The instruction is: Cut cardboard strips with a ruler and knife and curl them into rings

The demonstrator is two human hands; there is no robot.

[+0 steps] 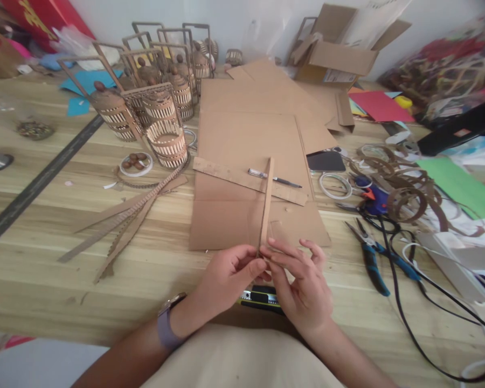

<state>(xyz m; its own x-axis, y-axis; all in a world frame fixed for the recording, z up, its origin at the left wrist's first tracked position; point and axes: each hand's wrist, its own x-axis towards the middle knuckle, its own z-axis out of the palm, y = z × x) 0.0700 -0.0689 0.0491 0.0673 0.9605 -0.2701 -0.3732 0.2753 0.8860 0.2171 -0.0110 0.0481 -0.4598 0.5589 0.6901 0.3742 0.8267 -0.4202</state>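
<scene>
The left hand [228, 275] pinches the near end of the narrow cardboard strip [268, 199], which extends over the cardboard sheet [226, 226], while the loosely curled right hand [305, 288] meets that end, its grip unclear; light, even pressure should avoid creasing.

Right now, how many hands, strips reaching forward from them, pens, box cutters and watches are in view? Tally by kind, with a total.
Hands: 2 (left hand, right hand)
Strip: 1
Pen: 1
Box cutter: 1
Watch: 1
Total: 6
</scene>
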